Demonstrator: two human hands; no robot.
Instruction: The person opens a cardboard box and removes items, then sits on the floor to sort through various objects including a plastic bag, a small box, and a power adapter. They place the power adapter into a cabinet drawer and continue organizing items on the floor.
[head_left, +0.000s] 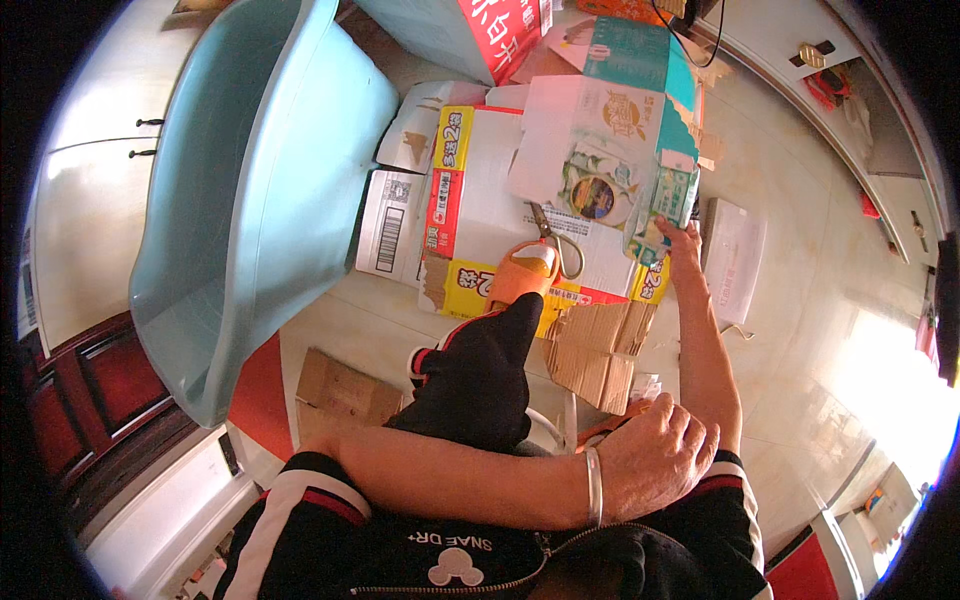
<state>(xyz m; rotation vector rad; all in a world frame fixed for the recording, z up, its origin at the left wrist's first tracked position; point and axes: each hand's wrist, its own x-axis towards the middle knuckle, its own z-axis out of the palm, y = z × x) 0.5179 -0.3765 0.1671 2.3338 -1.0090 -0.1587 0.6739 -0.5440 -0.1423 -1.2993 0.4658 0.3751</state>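
My right hand (681, 234) grips the near right corner of a flattened green and white printed carton (622, 142). My left arm crosses my body, and my left hand (651, 454), with a bangle at its wrist, lies against my right side with bent fingers; whether it holds anything does not show. Under the green carton lies a larger flattened white, red and yellow cardboard box (487, 180) with torn brown edges. A pair of scissors (553, 236) rests on it beside my orange slipper (525, 266), which stands on the cardboard.
A large light-blue plastic tub (307, 165) stands on its side at left. A red and blue box (480, 37) is beyond it. A narrow pale carton (735, 259) lies on the tiles at right, near cabinets (892, 135). A brown carton (345, 390) sits at lower left.
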